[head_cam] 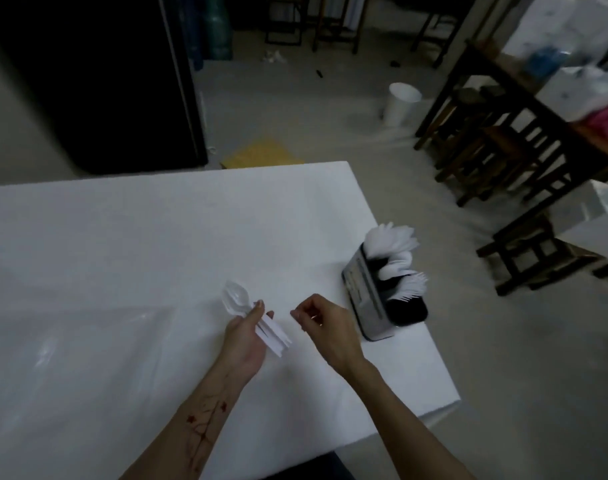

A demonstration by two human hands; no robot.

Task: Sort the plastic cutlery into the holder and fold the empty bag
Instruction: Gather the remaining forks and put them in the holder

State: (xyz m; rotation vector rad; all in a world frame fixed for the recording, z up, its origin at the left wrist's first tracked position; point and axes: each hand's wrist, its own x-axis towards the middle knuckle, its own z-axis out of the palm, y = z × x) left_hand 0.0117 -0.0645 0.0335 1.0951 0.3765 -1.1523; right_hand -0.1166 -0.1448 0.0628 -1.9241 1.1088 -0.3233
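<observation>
Spoons [257, 320], clear-white plastic, bunched in left hand [247, 336]

White-covered table [157, 237]: far and left stretches bare. Obstacles: grey rectangular cutlery holder [368, 299], packed with white plastic forks and spoons, at the right edge; clear plastic bag [53, 341], flat, near-left. Open passage between the two.
</observation>
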